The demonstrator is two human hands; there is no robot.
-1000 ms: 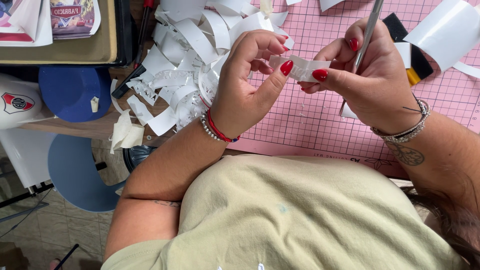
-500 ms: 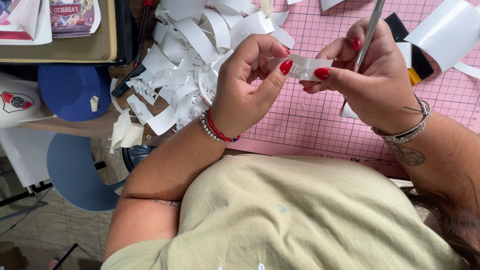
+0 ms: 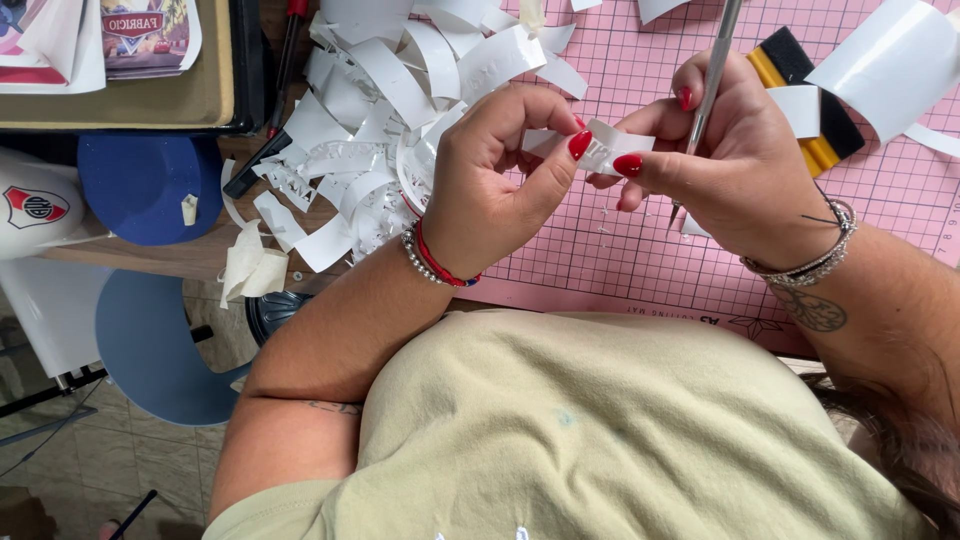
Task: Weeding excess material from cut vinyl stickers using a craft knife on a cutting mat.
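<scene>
Looking down over the person's shoulders: pink gridded cutting mat fills the upper right half of the bench, biggest thing in view. At 11 o'clock from the hands, a heap of curled white scrap strips spills off the mat's left edge. At 10 o'clock, a dark-rimmed tray carries flat printed packages, red and white on the left, a brownish illustrated one beside it. Below that tray, a blue cap, and at 9 o'clock a white cap with a red-banded crest. At 1 o'clock, a wide white sheet curls up, with a black and yellow squeegee partly under it. A blue stool seat sits at 8 o'clock, below bench level.

Small white sticker strip is held above the mat centre, between both hands. Long axis runs roughly 9 to 3 o'clock, tipped slightly down on the right.

Left hand: fingers curled in tight, thumb and forefinger pinching the strip's left end. Beaded and red bracelets at the wrist.

Right hand: thumb and forefinger pinch the strip's right end; the other fingers clamp a thin metal craft knife, shaft running 12 to 6 o'clock, tip down just above the mat. Metal bangles at that wrist.
</scene>
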